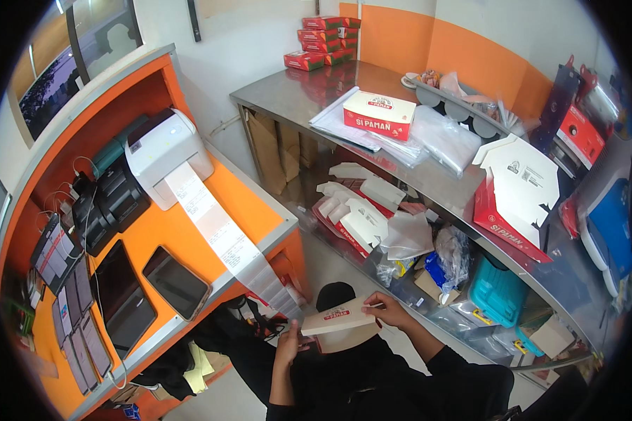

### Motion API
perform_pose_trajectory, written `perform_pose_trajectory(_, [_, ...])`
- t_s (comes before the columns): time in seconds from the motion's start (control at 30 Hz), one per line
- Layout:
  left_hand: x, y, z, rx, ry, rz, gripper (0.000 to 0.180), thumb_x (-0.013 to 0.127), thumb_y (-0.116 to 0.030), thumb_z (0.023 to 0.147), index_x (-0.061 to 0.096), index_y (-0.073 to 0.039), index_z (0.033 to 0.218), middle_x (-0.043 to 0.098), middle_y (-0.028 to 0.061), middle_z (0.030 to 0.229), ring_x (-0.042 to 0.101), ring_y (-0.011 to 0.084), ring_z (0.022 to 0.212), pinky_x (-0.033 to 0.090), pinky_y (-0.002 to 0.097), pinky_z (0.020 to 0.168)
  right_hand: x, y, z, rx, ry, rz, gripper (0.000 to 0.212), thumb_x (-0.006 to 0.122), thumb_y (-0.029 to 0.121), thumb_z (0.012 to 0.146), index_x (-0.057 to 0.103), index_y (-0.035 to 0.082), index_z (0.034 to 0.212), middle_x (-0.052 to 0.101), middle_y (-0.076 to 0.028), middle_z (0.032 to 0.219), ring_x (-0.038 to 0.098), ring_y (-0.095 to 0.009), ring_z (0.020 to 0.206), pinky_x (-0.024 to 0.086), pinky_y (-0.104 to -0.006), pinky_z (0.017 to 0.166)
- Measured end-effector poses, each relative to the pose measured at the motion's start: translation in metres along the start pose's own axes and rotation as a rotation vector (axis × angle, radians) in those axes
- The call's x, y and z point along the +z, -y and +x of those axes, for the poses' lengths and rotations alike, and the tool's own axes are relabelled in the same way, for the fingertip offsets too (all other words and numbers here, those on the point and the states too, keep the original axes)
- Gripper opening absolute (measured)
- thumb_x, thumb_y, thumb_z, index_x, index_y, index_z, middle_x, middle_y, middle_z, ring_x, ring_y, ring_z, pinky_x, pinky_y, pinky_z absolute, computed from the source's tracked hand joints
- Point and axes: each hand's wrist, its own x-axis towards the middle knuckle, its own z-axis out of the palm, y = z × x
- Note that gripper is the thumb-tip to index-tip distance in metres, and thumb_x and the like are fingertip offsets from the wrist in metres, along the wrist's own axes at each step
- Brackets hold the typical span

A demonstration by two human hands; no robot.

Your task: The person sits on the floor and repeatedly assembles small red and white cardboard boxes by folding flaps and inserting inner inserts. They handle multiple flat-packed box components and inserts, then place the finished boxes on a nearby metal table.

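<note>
Cream carton (pixel 337 317) held between two hands, long axis running left to right

The carton is at the near middle of the scene, in front of the person's dark clothing (pixel 351 379). Its long axis runs from left to right, the right end slightly farther away; the printed cream panel faces up, and a plain tan part shows on its near side.

The left hand (pixel 286 345) is at the carton's left end, thumb up along the edge and the other fingers partly hidden; their exact grip cannot be told. The right hand (pixel 391 313) has its fingers bent narrowly onto the right end, holding the upper edge.

The left forearm rises almost straight from the near edge; the right forearm slants in from the near right. A printed paper strip (pixel 221 235) hangs from the white printer (pixel 165 151) on the left, its lower end near the left hand.
</note>
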Motion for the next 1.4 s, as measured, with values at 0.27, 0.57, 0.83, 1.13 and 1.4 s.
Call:
perform_pose_trajectory(0.27, [-0.009,0.013,0.016,-0.066,0.114,0.084,0.052,0.064,-0.043,0.081,0.059,0.002,0.108,0.058,0.0101,0.1,0.057,0.0197,0.097,0.051,0.0355,0.079,0.0,-0.007,0.005,0.055,-0.045,0.022,0.048,0.076,0.03,0.074,0.056,0.006,0.111,0.056,-0.01,0.11,0.058,-0.019,0.093,0.047,-0.0304,0.081])
perform_pose_trajectory(0.57, [-0.007,0.035,0.024,-0.055,0.165,-0.083,0.047,0.073,-0.027,0.078,0.053,-0.003,0.113,0.057,0.0081,0.109,0.054,0.0188,0.105,0.044,0.0335,0.09,-0.011,-0.036,0.027,0.197,0.041,0.12,0.06,0.079,0.018,0.066,0.053,0.002,0.118,0.055,-0.009,0.111,0.055,-0.019,0.1,0.046,-0.031,0.083])
perform_pose_trajectory(0.83, [0.014,0.023,0.008,0.143,0.108,0.149,0.072,0.074,-0.03,0.077,0.04,0.0,0.133,0.049,0.0145,0.128,0.048,0.0234,0.118,0.039,0.0351,0.098,-0.005,-0.048,0.025,0.162,-0.03,0.179,0.058,0.076,0.018,0.068,0.052,0.002,0.118,0.056,-0.01,0.108,0.055,-0.02,0.1,0.045,-0.0317,0.084])
perform_pose_trajectory(1.13, [0.037,0.028,0.001,0.76,-0.114,0.182,0.079,0.079,-0.008,0.065,0.041,-0.004,0.134,0.047,0.0161,0.13,0.046,0.0274,0.121,0.036,0.0364,0.101,0.01,-0.044,0.013,-0.05,-0.176,-0.285,0.06,0.073,0.024,0.071,0.05,0.002,0.122,0.054,-0.015,0.116,0.055,-0.027,0.103,0.045,-0.0365,0.088])
perform_pose_trajectory(1.4, [0.067,-0.041,-0.051,0.879,-0.168,0.385,0.082,0.078,-0.005,0.057,0.042,-0.006,0.131,0.048,0.0177,0.131,0.047,0.0337,0.119,0.039,0.0407,0.1,0.043,0.147,-0.045,-0.819,0.027,-0.761,0.06,0.07,0.03,0.074,0.049,0.019,0.129,0.047,-0.014,0.131,0.045,-0.037,0.121,0.046,-0.0434,0.093])
